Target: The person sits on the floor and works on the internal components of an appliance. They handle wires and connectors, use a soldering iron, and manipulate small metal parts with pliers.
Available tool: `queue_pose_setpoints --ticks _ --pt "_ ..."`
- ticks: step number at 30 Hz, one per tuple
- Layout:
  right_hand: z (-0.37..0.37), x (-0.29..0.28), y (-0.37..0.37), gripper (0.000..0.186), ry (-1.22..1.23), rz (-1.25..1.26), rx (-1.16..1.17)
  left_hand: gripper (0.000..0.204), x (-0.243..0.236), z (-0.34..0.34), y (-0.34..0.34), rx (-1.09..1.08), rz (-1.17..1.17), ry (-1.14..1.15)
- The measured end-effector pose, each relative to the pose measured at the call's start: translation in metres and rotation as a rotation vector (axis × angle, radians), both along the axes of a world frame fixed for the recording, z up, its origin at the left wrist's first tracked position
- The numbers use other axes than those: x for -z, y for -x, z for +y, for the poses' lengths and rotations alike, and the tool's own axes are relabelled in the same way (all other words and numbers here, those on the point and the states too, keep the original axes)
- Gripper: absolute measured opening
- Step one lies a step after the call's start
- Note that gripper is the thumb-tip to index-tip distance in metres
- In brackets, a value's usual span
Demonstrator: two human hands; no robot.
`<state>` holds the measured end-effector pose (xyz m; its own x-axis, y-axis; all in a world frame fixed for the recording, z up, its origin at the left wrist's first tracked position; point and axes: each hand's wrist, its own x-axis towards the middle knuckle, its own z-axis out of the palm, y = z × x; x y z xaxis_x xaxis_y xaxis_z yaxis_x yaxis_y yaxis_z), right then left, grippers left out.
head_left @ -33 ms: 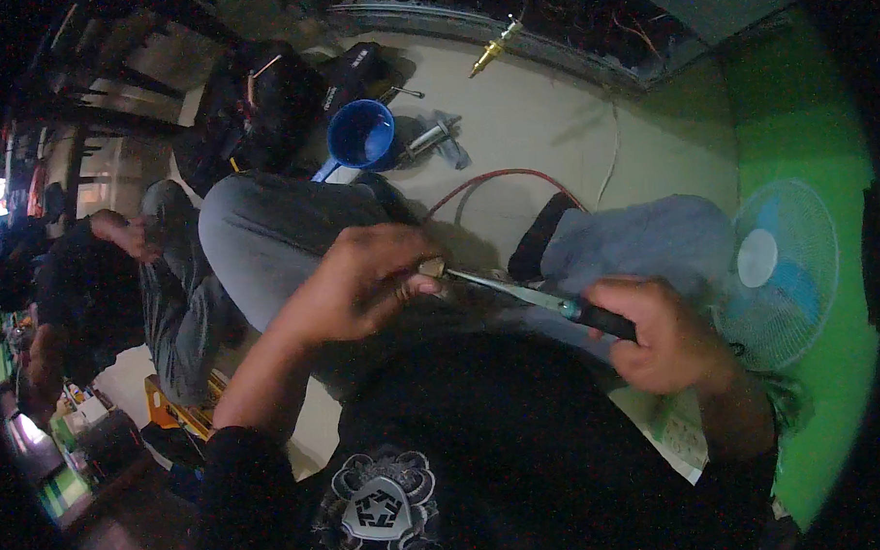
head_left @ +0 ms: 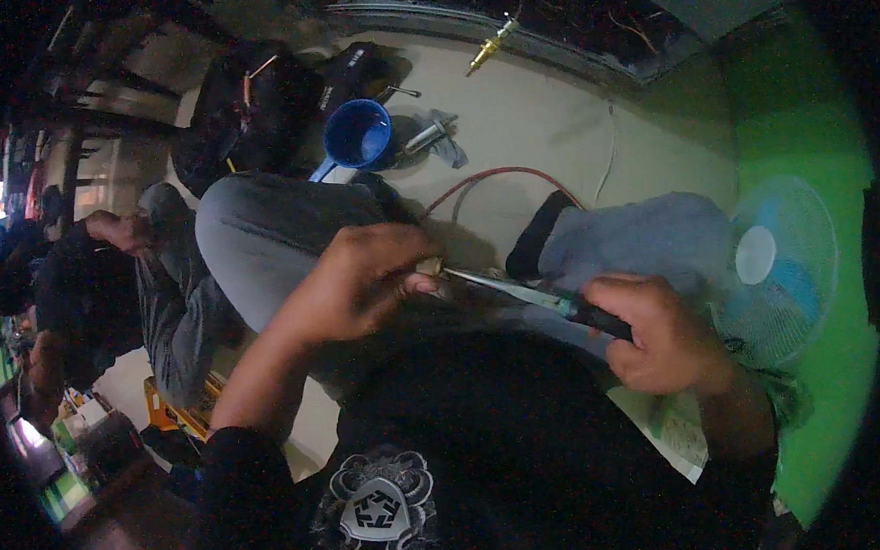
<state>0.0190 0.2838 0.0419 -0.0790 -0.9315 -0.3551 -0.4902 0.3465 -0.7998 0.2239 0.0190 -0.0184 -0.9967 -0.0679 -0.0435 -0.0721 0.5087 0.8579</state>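
Above the lap, bare floor (head_left: 550, 106) lies open beyond the knees. Right hand (head_left: 656, 340) grips a screwdriver (head_left: 533, 296); left hand (head_left: 363, 283) pinches a small part (head_left: 430, 268), mostly hidden by fingers.

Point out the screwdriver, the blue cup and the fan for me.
screwdriver (head_left: 597, 318): head view, black handle just left of the right hand.
blue cup (head_left: 358, 134): head view, inner wall.
fan (head_left: 779, 263): head view, front grille.

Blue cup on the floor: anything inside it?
The blue cup lies tipped, its mouth facing the camera; the visible interior looks empty, only blue wall. The deepest part is in shadow, so small contents can't be ruled out.
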Motion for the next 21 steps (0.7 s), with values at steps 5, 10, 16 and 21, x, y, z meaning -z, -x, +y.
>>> queue_pose_setpoints --ticks 5,10,16,21 --pt "-0.001 0.003 -0.006 0.038 0.066 0.135 0.004 0.024 -0.001 -0.005 -0.003 0.003 0.150 0.001" --pt "-0.006 0.038 0.011 0.037 -0.004 0.022 0.164 0.025 -0.031 -0.016 -0.055 -0.615 0.225 -0.353" --pt "-0.048 0.143 0.029 0.051 0.078 -0.597 0.903 0.026 -0.062 -0.061 -0.132 -1.107 0.397 -0.226" --pt "-0.030 0.149 0.073 0.046 0.206 -0.163 0.795 0.028 -0.085 -0.098 -0.178 -1.341 0.236 0.033"
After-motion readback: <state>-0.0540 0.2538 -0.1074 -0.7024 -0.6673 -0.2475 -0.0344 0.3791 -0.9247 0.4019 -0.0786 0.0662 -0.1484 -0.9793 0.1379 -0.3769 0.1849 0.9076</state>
